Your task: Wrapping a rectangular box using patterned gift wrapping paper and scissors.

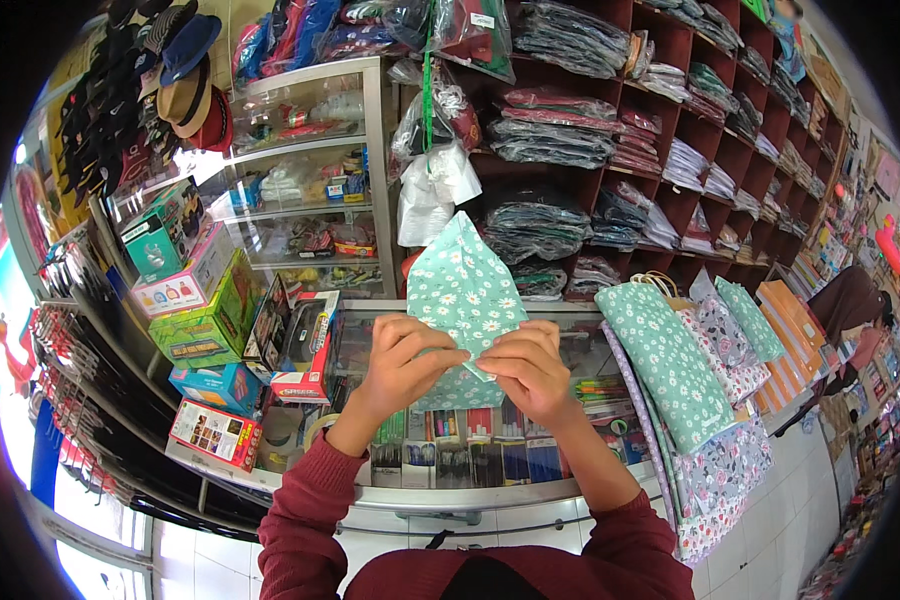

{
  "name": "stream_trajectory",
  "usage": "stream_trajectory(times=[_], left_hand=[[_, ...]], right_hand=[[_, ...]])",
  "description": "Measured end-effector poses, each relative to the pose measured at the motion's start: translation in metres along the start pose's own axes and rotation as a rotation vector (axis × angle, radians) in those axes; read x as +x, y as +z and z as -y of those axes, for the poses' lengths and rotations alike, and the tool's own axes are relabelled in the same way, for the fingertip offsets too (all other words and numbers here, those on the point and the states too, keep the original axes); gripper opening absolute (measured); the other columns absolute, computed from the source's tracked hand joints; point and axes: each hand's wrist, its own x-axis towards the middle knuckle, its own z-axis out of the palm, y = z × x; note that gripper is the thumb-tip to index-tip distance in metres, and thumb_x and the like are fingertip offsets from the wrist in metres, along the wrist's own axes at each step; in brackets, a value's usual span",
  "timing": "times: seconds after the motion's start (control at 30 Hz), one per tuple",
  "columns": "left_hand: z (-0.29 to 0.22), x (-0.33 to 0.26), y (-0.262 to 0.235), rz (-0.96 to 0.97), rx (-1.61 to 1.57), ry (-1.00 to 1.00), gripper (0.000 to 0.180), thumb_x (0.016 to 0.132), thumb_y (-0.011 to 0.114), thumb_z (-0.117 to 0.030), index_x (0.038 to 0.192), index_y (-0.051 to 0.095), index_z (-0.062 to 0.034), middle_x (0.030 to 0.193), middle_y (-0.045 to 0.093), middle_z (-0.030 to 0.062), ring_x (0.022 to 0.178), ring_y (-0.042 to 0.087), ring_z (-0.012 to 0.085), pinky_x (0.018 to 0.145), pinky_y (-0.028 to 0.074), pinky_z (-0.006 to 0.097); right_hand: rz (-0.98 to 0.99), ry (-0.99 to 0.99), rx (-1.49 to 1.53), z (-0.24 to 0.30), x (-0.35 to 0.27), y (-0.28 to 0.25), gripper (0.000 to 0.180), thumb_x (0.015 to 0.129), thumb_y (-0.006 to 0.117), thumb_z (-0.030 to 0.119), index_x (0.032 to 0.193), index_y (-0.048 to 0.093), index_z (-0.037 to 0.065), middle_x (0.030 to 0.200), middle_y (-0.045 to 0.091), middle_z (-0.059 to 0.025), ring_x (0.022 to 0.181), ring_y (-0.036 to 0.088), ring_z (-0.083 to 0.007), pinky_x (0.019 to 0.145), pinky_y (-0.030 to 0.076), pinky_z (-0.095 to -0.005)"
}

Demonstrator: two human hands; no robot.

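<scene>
Both my hands hold a folded piece of mint-green wrapping paper (465, 285) printed with white daisies, raised above the glass counter. Its upper end comes to a point, and a lower flap hangs beneath my fingers. My left hand (402, 365) pinches the near edge from the left, thumb and fingertips pressed together. Close beside it, my right hand (526, 372) grips the same edge, its thumb and fingers closed on a fold. Whether anything lies inside the paper is hidden.
Pens and small packs fill the glass counter (450, 492). Boxed goods (205, 330) are stacked on its left; a tape roll (319, 430) lies near them. Patterned wrapping sheets (665, 360) drape over its right end. Behind stand a glass cabinet (373, 150) and shelves of bagged clothes (552, 140).
</scene>
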Motion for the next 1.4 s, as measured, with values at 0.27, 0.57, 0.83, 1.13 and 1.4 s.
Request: stream_trajectory(times=[0.27, 0.57, 0.83, 1.13, 1.4], left_hand=[[-0.004, 0.006, 0.002, 0.068, -0.068, -0.041, 0.023, 0.062, 0.073, -0.006, 0.082, 0.068, -0.0156, 0.086, 0.065, -0.0045, 0.087, 0.057, 0.0138, 0.086, 0.039, 0.034], [-0.003, 0.008, -0.002, 0.079, -0.236, -0.172, 0.018, 0.067, 0.074, -0.011, 0.084, 0.069, -0.013, 0.078, 0.063, -0.0022, 0.081, 0.056, 0.013, 0.086, 0.037, 0.034], [-0.002, 0.011, -0.003, 0.104, -0.295, -0.189, 0.018, 0.067, 0.074, -0.01, 0.084, 0.07, -0.0138, 0.078, 0.063, -0.0022, 0.08, 0.055, 0.0137, 0.086, 0.036, 0.034], [-0.005, 0.011, -0.003, 0.066, -0.414, -0.236, 0.017, 0.066, 0.075, -0.011, 0.082, 0.07, -0.0125, 0.08, 0.066, -0.003, 0.083, 0.057, 0.0143, 0.084, 0.037, 0.034], [-0.001, 0.007, 0.002, 0.075, -0.476, -0.262, 0.016, 0.064, 0.076, -0.011, 0.08, 0.071, -0.0125, 0.078, 0.067, -0.0035, 0.083, 0.058, 0.0145, 0.081, 0.038, 0.03]], right_hand=[[-0.009, 0.006, 0.158, -0.002, 0.0, -0.004, 0.021, 0.066, 0.072, 0.002, 0.085, 0.066, 0.009, 0.085, 0.064, -0.0023, 0.082, 0.06, -0.019, 0.078, 0.043, -0.0354], [0.189, 0.262, 0.598, -0.009, 0.015, -0.023, 0.017, 0.072, 0.071, 0.007, 0.09, 0.069, 0.005, 0.085, 0.067, -0.0045, 0.085, 0.061, -0.0189, 0.077, 0.043, -0.0322], [0.434, 0.284, 0.67, -0.02, 0.044, -0.034, 0.019, 0.071, 0.072, 0.009, 0.091, 0.07, 0.007, 0.083, 0.066, -0.0046, 0.076, 0.061, -0.0157, 0.071, 0.046, -0.0271], [0.648, 0.251, 0.667, -0.022, 0.064, -0.041, 0.016, 0.074, 0.07, 0.009, 0.09, 0.07, 0.006, 0.083, 0.066, -0.0055, 0.074, 0.062, -0.0153, 0.066, 0.048, -0.0267], [0.723, 0.176, 0.594, -0.022, 0.07, -0.045, 0.013, 0.076, 0.067, 0.008, 0.089, 0.069, 0.006, 0.084, 0.065, -0.0062, 0.071, 0.062, -0.0185, 0.063, 0.049, -0.0274]])
